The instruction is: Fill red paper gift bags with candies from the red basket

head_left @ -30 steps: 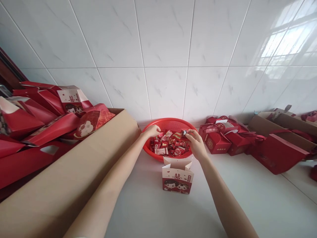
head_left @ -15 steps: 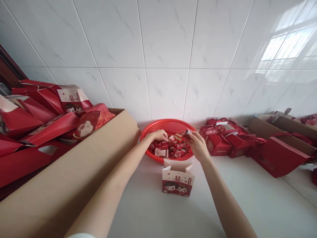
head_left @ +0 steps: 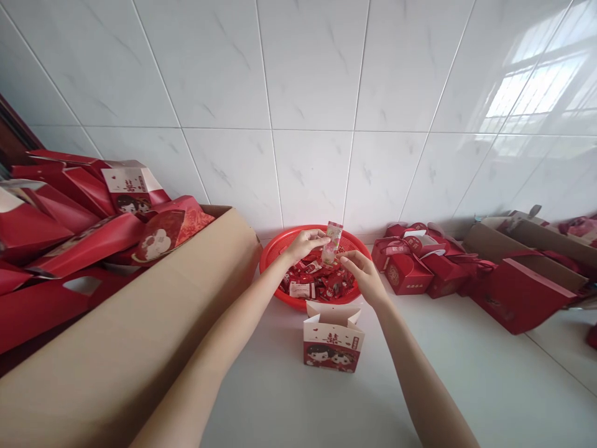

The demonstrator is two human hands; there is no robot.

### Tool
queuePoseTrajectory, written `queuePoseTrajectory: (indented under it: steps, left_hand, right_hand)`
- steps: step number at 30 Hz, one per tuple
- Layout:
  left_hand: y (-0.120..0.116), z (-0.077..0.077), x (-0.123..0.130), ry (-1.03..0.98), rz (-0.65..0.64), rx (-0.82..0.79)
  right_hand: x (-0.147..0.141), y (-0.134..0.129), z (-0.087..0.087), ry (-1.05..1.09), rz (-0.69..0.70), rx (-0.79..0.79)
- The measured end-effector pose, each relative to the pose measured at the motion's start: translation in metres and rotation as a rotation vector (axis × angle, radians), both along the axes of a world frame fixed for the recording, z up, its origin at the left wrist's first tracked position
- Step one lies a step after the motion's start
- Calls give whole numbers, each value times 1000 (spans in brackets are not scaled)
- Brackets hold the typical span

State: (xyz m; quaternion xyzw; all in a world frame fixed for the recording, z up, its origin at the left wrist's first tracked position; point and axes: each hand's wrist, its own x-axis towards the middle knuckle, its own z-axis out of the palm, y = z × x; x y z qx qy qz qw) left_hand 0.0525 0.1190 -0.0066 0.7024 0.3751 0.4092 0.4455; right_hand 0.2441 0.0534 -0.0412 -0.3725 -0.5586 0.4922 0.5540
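Note:
My left hand pinches a pink-and-white candy packet by its left side and holds it upright above a red plastic basket. Closed fingertips of my right hand meet the packet's lower right edge. Whether anything else sits in that hand is hidden. Under both hands, the basket holds many red-wrapped candies and a white-and-red packet. Just in front of the basket stands an open-topped red-and-white gift box printed with two cartoon faces.
A long cardboard box at left is piled with red gift boxes. Closed red boxes with ribbons sit right of the basket. Farther right are a larger red box and another cardboard carton. A tiled wall rises behind.
My left hand has risen out of the candies, lifting the pink-and-white packet. My right hand has shifted slightly left and down to it; the shiny-wrapped candy it held no longer shows.

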Motion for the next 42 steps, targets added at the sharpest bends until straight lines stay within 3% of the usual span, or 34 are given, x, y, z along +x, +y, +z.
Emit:
queuePoseTrajectory:
  steps: [5,10,16,22,32,37,42]
  left_hand:
    - [-6,2,20,18,-92,-3]
    - [16,-6,19,141,-72,9]
    - [42,-31,7,429,-41,-11]
    - [50,-57,19,605,-77,6]
    - [55,-60,29,859,-73,-10]
    - [56,-60,33,798,-33,-7]
    - [61,-53,20,608,94,-8]
  right_hand:
    - [-7,-1,-1,151,16,-13]
    - [-8,2,-4,242,-71,17]
    - [-7,6,-5,339,-127,-43]
    - [-9,9,-6,445,-217,-58]
    - [-8,11,-9,432,-241,-33]
    - [-8,11,-10,460,-223,-42]
    - [-7,11,-11,458,-219,-42]
